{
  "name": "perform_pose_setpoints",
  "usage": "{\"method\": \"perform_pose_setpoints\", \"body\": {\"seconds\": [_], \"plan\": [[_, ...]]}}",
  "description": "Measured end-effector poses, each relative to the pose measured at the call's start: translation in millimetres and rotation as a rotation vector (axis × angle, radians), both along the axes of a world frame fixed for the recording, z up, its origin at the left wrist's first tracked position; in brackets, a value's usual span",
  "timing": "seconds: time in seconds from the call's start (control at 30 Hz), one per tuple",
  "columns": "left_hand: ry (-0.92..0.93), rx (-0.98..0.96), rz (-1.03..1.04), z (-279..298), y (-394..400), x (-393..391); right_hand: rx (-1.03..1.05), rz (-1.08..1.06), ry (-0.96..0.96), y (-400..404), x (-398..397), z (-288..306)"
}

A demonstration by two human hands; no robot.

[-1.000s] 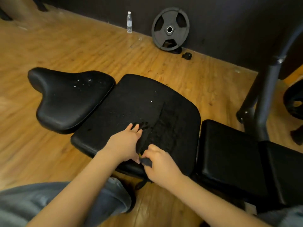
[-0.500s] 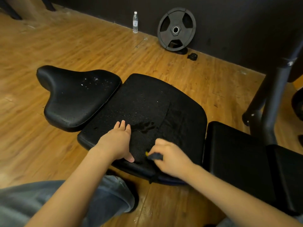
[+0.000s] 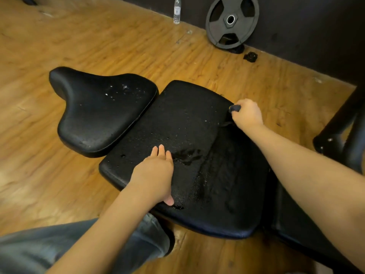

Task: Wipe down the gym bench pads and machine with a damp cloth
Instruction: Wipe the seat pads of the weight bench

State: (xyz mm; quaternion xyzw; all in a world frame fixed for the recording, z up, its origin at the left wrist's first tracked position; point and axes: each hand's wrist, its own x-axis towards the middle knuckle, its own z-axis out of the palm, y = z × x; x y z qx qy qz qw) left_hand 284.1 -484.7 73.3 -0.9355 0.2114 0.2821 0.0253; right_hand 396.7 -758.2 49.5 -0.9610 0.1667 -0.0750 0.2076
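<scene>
While my left hand [image 3: 153, 175] lies flat on the near half of the wide black textured bench pad [image 3: 177, 125], fingers straight and close together with the thumb at the pad's near edge, my right hand [image 3: 246, 114] sits at the pad's far right corner, fingers curled round a small dark bunched cloth [image 3: 235, 108] that only just shows past the knuckles. I record droplets scattered over this pad and a wetter streak right of my left hand. The black saddle-shaped seat pad [image 3: 98, 109] lies just beside it on the left, beaded with water and, in my judgement, not yet wiped. Risks: the cloth is bunched so tightly that it may smear rather than lift the moisture; my bracing palm may slide on the wet surface; a stroke run past the corner would carry the cloth off the pad. Around the work I note a black weight plate [image 3: 232, 21] leaning on the dark wall, a clear plastic water bottle [image 3: 177, 10] standing beside it, a small black object [image 3: 250, 56] on the wooden floor [image 3: 118, 46], and the black steel machine upright [image 3: 343, 123] at the right, which crowds my right arm's reach toward the further pads.
</scene>
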Motion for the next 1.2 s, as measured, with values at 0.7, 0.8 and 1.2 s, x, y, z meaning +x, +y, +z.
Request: {"method": "perform_pose_setpoints", "body": {"seconds": [0.7,0.8,1.2], "plan": [[0.011,0.001,0.008,6.6,2.1,-2.4,0.096,0.626,0.144,149.5,-215.0,1.5],[0.023,-0.018,0.017,7.0,3.5,-4.4,0.082,0.654,0.163,146.9,-212.0,3.8],[0.064,-0.009,0.012,6.8,2.2,-2.8,0.064,0.686,0.096,120.6,-185.2,0.2]]}}
